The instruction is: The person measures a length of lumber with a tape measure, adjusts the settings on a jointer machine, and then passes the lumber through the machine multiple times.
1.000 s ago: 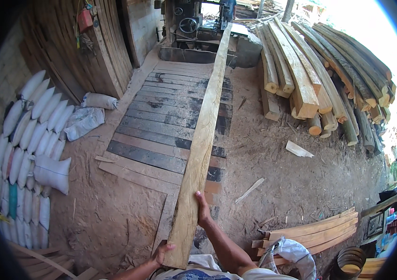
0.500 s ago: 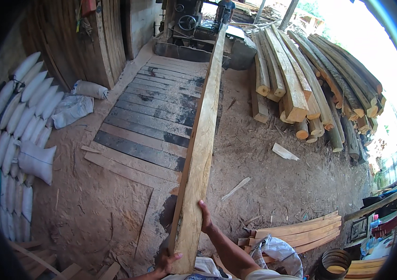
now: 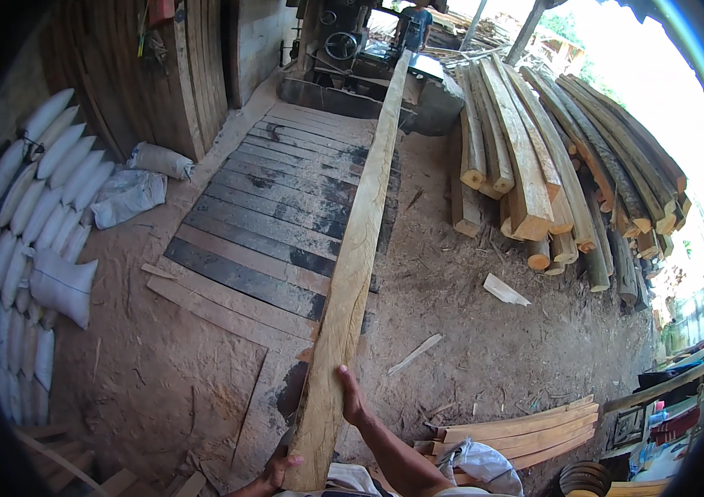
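Observation:
A long, squared wooden beam (image 3: 350, 290) runs from in front of me to the machine at the back. My left hand (image 3: 279, 470) grips its near end from the left, with the thumb showing at the upper edge. Further along, my right hand (image 3: 353, 399) holds the beam's right side, its thumb lying against the wood. The other fingers of both hands are mostly hidden beside or under the timber. At the far end, a person (image 3: 415, 26) in dark clothing stands by the machine (image 3: 342, 45), which has a handwheel.
Logs and squared beams (image 3: 530, 203) are piled at the right. White sacks (image 3: 62, 153) are stacked along the left. Dark planks (image 3: 261, 207) cover the floor left of the beam. Sawn boards (image 3: 526, 431) and a ribbed round container (image 3: 585, 479) lie near me at right.
The beam's near end and both hands have shifted slightly left and down in view. Less of the beam's left face shows. More of the person at the far end is visible.

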